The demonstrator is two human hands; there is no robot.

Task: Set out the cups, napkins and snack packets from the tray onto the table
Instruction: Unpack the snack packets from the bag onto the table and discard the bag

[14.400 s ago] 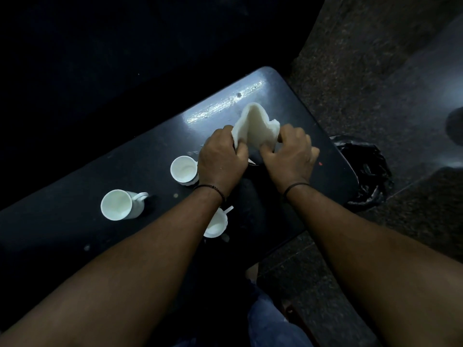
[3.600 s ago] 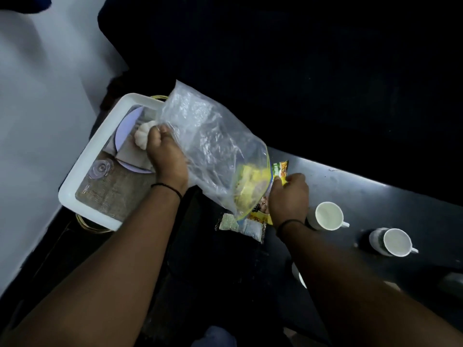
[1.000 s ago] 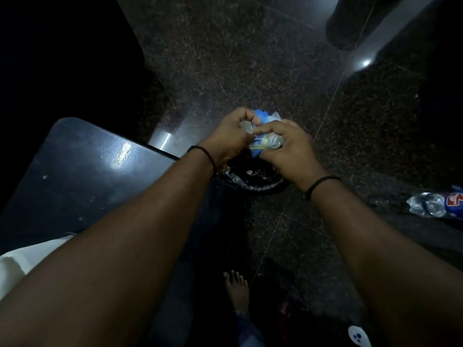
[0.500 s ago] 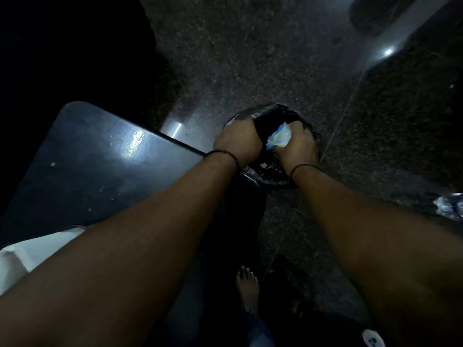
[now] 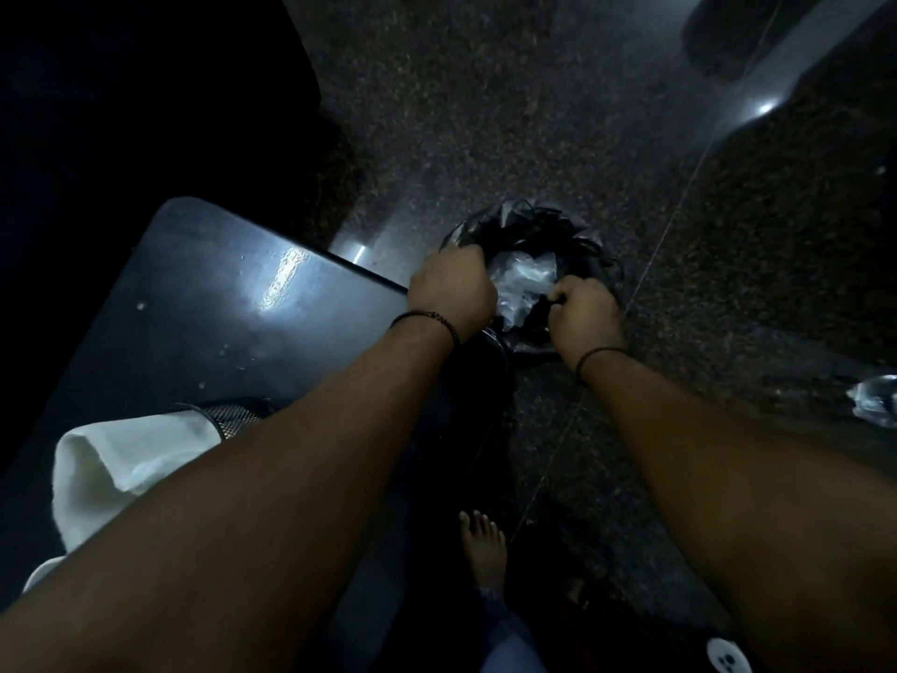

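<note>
Both hands are working at the mouth of a black-lined waste bin [image 5: 531, 235] standing on the floor just beside the desk [image 5: 204, 303]. The left hand [image 5: 451, 289] is curled at the near-left side of the rim; its fingers are turned away, so I cannot tell whether this grip is closing on the liner or on the crumpled clear plastic bag [image 5: 522, 279] lying in the bin. The right hand [image 5: 585, 308] is curled too, its grip seemingly pinching the dark liner edge beside that bag.

Judging by this, the step in hand is a side errand: discarding the emptied packaging, not laying anything out. The next move probably calls for letting go, straightening up and turning back to the desk to check the cups, napkins and packets.

Of the task's things, only a white napkin [image 5: 126, 454] is showing, lying at the desk's near-left part beside a black mesh object [image 5: 233, 415]; the left forearm is covering part of both. Cups, snack packets and tray are lying outside the view. A plastic bottle [image 5: 876, 398] is cut off at the right edge, and the lighting is dim throughout.
</note>
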